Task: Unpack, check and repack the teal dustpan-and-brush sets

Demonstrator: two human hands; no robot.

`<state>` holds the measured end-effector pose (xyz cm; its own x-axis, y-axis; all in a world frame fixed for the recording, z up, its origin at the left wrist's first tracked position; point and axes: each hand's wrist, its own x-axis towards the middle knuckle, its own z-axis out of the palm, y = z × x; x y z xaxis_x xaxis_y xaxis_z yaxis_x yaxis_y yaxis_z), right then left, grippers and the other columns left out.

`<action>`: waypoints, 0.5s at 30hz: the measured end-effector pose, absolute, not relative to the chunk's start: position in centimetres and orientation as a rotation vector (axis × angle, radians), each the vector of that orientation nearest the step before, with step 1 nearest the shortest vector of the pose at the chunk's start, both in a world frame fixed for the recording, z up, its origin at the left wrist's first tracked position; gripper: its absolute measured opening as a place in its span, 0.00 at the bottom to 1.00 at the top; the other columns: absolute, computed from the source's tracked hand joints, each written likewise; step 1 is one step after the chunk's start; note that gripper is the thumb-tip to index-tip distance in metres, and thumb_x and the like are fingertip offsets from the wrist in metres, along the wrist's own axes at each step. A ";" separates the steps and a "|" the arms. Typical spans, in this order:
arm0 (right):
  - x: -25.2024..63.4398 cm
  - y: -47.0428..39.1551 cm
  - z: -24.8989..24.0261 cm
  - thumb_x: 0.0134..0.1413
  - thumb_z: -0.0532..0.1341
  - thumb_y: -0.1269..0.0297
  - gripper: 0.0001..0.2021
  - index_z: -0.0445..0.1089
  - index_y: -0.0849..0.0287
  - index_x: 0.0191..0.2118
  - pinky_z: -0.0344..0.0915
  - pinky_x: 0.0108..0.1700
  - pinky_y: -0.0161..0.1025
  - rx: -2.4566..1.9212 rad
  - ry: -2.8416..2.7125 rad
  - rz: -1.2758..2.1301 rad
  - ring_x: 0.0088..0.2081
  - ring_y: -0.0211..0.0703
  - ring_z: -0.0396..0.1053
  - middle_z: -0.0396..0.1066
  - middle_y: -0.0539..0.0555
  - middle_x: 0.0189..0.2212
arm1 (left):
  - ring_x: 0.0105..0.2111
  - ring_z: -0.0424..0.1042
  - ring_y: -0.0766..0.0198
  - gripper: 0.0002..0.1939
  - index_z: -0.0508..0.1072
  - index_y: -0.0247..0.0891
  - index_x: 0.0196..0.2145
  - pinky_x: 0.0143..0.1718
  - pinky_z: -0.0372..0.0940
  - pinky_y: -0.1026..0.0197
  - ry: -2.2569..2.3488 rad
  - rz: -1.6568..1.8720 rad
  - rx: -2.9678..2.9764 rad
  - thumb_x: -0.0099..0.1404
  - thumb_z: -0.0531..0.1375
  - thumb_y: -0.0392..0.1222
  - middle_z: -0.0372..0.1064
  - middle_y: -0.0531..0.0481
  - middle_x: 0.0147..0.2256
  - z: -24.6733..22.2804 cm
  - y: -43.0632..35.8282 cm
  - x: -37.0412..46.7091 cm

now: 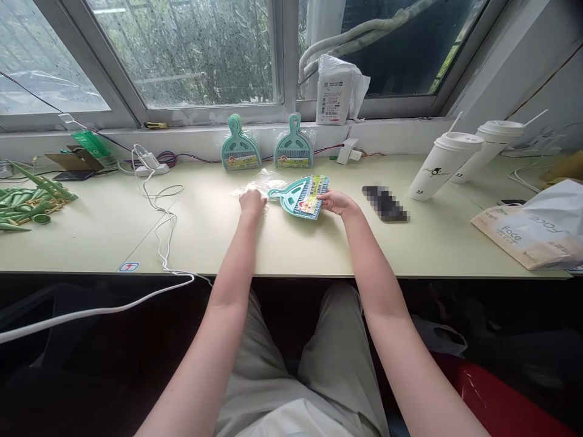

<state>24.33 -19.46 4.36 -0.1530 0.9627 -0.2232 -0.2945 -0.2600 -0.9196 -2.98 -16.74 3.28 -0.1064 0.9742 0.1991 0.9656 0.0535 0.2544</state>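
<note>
A mint-green mini dustpan (291, 193) with a brush and a colourful label card lies on its side above the pale table, its handle to the left. My right hand (337, 202) grips its wide, labelled end between thumb and fingers. Closed at the handle end, my left hand (252, 202) pinches a clear plastic bag (266, 181), which spreads crumpled behind the fingers. Whether the bag still touches the handle I cannot tell. Two similar wrapped dustpan sets, the left one (241, 145) and the right one (294, 144), lean upright against the window ledge.
Right of my hands lies a blurred-out phone (385, 204). Beyond it stand two white lidded cups (444, 167) with straws and a paper bag (532, 227). White cables (164, 227) cross the table (204, 243) on the left, near green plant pieces (31, 203). A wrapped pack (336, 91) stands on the ledge.
</note>
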 end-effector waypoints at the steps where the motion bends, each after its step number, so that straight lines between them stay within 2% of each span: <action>1: 24.4 -19.5 4.4 0.52 0.54 0.87 0.17 0.71 0.65 0.43 0.78 0.39 0.39 -1.100 -0.930 1.596 0.33 0.42 0.78 0.78 0.57 0.33 | 0.55 0.69 0.49 0.17 0.76 0.34 0.48 0.58 0.60 0.52 2.297 0.525 2.046 0.66 0.59 0.46 0.72 0.35 0.50 3.3 -16.6 -3.1; 5: 24.5 -19.4 4.3 0.53 0.54 0.86 0.16 0.70 0.64 0.44 0.78 0.38 0.39 -1.121 -0.942 1.519 0.34 0.42 0.78 0.78 0.57 0.34 | 0.54 0.70 0.52 0.12 0.78 0.37 0.43 0.58 0.61 0.54 2.321 0.650 1.836 0.67 0.59 0.43 0.74 0.38 0.48 3.2 -15.9 -3.8; 9: 24.0 -19.5 4.3 0.53 0.55 0.85 0.17 0.69 0.63 0.45 0.78 0.38 0.40 -1.119 -0.935 1.455 0.34 0.43 0.78 0.78 0.57 0.35 | 0.54 0.70 0.54 0.12 0.78 0.39 0.44 0.55 0.64 0.54 2.308 0.707 1.683 0.63 0.63 0.42 0.73 0.41 0.50 3.2 -15.6 -4.4; 15: 22.2 -20.1 4.4 0.51 0.55 0.85 0.14 0.69 0.63 0.39 0.78 0.37 0.37 -1.115 -0.928 1.487 0.34 0.40 0.77 0.78 0.56 0.35 | 0.52 0.71 0.54 0.10 0.80 0.43 0.40 0.54 0.65 0.55 2.288 0.746 1.635 0.59 0.64 0.37 0.75 0.44 0.47 3.4 -16.1 -4.3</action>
